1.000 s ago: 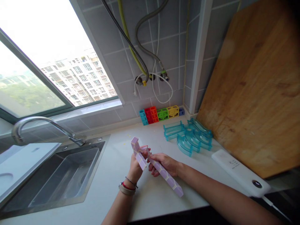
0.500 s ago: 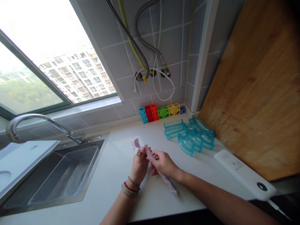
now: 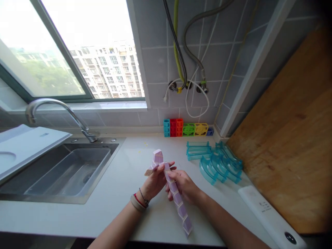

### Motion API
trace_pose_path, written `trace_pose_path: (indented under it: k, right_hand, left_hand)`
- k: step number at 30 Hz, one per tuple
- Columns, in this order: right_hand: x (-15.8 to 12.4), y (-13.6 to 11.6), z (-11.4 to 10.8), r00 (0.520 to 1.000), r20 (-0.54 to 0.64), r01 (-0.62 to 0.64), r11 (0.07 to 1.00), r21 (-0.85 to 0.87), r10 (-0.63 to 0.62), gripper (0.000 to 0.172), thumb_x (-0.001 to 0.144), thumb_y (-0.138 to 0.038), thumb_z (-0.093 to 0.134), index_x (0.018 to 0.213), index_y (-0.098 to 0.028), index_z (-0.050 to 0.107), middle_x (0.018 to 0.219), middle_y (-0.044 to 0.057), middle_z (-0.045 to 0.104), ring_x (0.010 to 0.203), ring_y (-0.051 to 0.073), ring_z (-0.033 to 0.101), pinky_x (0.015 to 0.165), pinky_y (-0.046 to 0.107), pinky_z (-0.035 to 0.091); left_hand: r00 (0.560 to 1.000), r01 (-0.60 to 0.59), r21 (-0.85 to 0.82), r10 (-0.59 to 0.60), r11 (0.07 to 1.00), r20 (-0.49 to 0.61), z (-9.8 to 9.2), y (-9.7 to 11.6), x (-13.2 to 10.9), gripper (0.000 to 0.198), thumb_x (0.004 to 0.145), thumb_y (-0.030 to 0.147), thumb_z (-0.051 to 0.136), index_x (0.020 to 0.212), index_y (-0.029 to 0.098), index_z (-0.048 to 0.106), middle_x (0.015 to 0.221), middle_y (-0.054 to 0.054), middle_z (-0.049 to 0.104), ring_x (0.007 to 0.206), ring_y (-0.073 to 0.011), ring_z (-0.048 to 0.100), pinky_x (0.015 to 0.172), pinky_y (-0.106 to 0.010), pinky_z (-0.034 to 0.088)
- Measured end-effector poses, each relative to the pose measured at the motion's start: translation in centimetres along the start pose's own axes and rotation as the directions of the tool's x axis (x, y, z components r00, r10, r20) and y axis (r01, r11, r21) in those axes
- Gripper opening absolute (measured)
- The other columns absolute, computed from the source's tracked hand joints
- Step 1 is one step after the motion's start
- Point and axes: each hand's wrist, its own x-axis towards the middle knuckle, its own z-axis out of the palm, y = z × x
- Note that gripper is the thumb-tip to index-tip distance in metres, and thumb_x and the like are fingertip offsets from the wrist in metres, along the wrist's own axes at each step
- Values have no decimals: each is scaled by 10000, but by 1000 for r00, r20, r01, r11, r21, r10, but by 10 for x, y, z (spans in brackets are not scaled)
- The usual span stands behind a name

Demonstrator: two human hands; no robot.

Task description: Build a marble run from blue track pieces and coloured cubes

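Both of my hands hold a long purple-and-white segmented twist toy [image 3: 173, 189] over the white countertop [image 3: 121, 193]. My left hand [image 3: 155, 181], with bracelets at the wrist, is closed round its upper part, where the top segments are folded over. My right hand [image 3: 183, 186] is closed round the middle, and the straight lower part sticks out toward the counter's front edge.
A steel sink [image 3: 64, 171] with a curved tap [image 3: 55, 112] lies to the left. Coloured plastic blocks [image 3: 186, 128] line the tiled wall, and blue transparent curved track pieces [image 3: 216, 160] lie beside them. A wooden board [image 3: 287, 128] leans on the right, with a white power bank [image 3: 269, 214] below it.
The camera view has swung to the left and levelled. The toy has been turned in my hands, so its long part now points more straight down toward the counter edge.
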Motion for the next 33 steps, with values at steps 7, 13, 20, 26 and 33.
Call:
trace_pose_path:
  k: [7, 13, 20, 26, 33]
  right_hand:
    - [-1, 2, -2, 996, 90, -44, 985, 164, 30, 443, 876, -548, 603, 1064, -146, 598, 595, -8, 673, 334, 131, 563, 326, 216, 447]
    - [0, -2, -1, 996, -86, -2, 1000, 6, 3, 413, 847, -570, 610, 944, -170, 579, 565, -14, 654, 310, 115, 532, 294, 197, 384]
    - [2, -2, -7, 993, -99, -47, 994, 98, 57, 388, 822, -552, 588, 924, -178, 605, 498, -40, 574, 315, 107, 468, 331, 221, 425]
    - [-1, -6, -13, 995, 21, -95, 974, 204, 92, 373, 799, -552, 618, 883, -189, 623, 488, -48, 533, 362, 106, 455, 347, 208, 413]
    - [-8, -8, -12, 992, -15, -127, 991, 41, 128, 463, 893, -633, 563, 888, -172, 609, 473, -41, 575, 266, 81, 390, 285, 194, 370]
  left_hand:
    - [999, -33, -46, 34, 998, 33, 7, 3, -3, 386, 809, 526, 757, 968, 174, 752, 779, -82, 685, 889, -271, 691, 819, -371, 536]
    - [995, -82, -92, 86, 992, 48, 11, -3, 2, 338, 806, 502, 769, 886, 177, 720, 634, 14, 541, 535, -127, 541, 563, -249, 463]
    - [994, -109, -120, 107, 987, -15, 13, 0, 0, 373, 779, 478, 809, 985, 176, 735, 837, -68, 683, 663, -148, 603, 650, -273, 493]
    - [983, -182, -108, 182, 977, -15, 11, 4, 0, 449, 737, 358, 872, 1123, 188, 718, 1067, -120, 714, 798, -162, 653, 753, -282, 498]
    - [969, -234, 54, 228, 971, 98, 6, 1, 5, 261, 814, 348, 799, 956, 135, 743, 915, -122, 718, 653, -134, 572, 599, -232, 420]
